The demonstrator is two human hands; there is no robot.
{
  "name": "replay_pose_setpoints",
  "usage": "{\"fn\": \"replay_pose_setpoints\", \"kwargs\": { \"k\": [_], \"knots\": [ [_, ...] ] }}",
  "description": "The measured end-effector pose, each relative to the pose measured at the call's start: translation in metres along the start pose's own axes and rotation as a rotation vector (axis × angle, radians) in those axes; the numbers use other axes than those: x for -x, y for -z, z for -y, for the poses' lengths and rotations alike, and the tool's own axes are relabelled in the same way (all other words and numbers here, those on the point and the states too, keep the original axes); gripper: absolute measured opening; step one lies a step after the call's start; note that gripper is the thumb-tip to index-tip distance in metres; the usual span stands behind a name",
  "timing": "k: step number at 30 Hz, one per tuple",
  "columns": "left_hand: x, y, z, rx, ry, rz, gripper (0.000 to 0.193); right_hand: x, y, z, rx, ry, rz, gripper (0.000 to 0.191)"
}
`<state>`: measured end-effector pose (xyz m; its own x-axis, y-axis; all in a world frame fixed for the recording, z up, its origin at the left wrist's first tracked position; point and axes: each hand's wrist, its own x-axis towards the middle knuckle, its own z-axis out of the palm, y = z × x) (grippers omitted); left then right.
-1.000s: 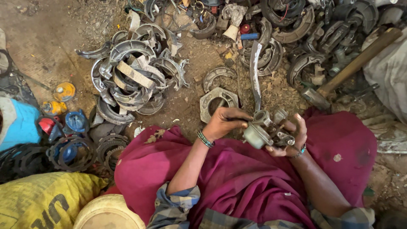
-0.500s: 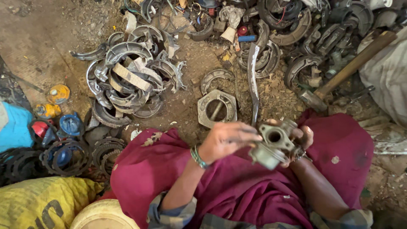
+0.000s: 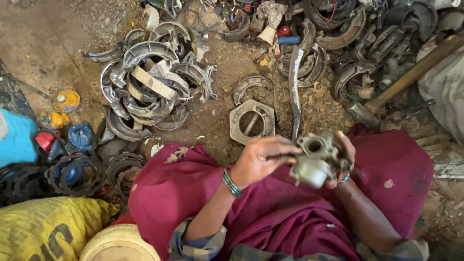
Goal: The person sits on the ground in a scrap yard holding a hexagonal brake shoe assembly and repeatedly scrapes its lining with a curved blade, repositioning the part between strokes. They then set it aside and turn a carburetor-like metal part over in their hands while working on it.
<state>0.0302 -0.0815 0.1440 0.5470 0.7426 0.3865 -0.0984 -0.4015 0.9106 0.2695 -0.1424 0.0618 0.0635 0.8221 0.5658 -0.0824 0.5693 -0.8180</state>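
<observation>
Carburetor: grey metal, held over the maroon lap.
Right hand: cupped closed around its far side.
Left hand: fingers curled, pinching a thin tool against it.
Ground: curved brake shoes piled beyond.

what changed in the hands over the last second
The grey metal part was low over the lap a second ago; both hands lifted it and turned it so its round opening faces the camera. The right hand still cups it from behind, and the left hand still works at its side with a thin tool, hard to make out. The brake shoe pile, hexagonal ring and hammer lie unmoved.
</observation>
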Motion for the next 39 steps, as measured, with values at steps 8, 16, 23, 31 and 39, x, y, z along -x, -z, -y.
{"fn": "replay_pose_setpoints", "kwargs": {
  "k": [8, 16, 23, 31, 39],
  "knots": [
    [0.01, -0.011, 0.077, 0.524, 0.618, -0.263, 0.022, 0.046, 0.029, -0.064, 0.186, -0.503, -0.142, 0.082],
    [0.025, -0.014, 0.117, 0.64, 0.628, -0.401, 0.019, 0.072, 0.038, -0.121, -0.37, -0.812, -0.501, 0.058],
    [0.029, -0.012, 0.129, 0.758, 0.653, -0.407, 0.023, 0.072, 0.037, -0.104, -0.22, -0.711, -0.408, 0.034],
    [0.035, -0.009, 0.153, 0.931, 0.706, -0.389, 0.025, 0.038, 0.026, -0.062, 0.078, -0.489, -0.109, 0.061],
    [0.046, -0.01, 0.178, 0.962, 0.719, -0.396, 0.02, 0.024, 0.022, -0.047, 0.356, -0.558, 0.001, 0.068]
  ]
}}
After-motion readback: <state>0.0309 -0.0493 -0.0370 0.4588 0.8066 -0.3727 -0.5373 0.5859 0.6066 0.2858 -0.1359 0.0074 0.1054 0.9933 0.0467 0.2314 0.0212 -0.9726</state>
